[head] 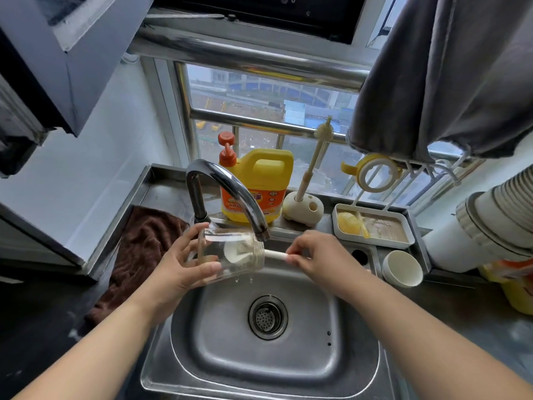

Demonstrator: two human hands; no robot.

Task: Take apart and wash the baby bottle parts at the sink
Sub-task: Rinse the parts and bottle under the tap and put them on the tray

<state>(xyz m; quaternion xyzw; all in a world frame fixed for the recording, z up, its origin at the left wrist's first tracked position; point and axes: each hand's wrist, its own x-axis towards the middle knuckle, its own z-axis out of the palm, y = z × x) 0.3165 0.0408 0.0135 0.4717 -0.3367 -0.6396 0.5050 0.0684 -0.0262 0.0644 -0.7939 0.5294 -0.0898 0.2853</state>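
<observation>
Left hand [184,264] fingers wrap the clear bottle body [230,255], held sideways over the sink [219,342] under the faucet [230,194]. Right hand [320,255] fingers pinch the bottle brush [277,254] handle: twist it, sweeping base and walls.

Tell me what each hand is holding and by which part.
Left hand grips the clear bottle around its body. Right hand pinches the brush handle at its outer end.

head-worn view, down over sink [202,368]
</observation>
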